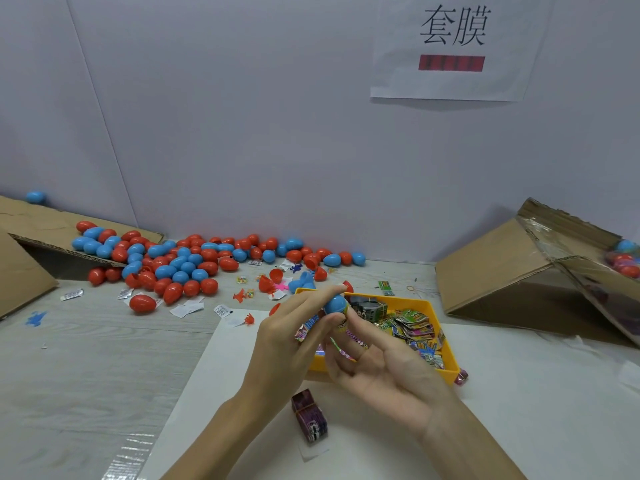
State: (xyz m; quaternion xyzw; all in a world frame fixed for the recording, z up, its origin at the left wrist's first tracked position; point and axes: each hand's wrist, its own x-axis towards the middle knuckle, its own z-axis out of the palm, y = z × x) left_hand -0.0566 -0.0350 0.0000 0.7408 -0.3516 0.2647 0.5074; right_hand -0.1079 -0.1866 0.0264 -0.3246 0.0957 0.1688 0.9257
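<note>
Both hands meet over the yellow tray's (447,356) near-left corner. The left hand (294,337) pinches the blue egg (335,304); the right hand (391,368) grips a printed sleeve (341,325) under it. Before the tray's front edge lies a banded bundle (309,419) on open white sheet. Loose eggs (180,265) crowd the worktop (86,358) behind-left of the tray.

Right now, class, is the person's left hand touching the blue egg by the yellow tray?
Touching. The head view shows the left hand pinching the blue egg, forefinger across its top and thumb beneath, with no gap between them.
</note>
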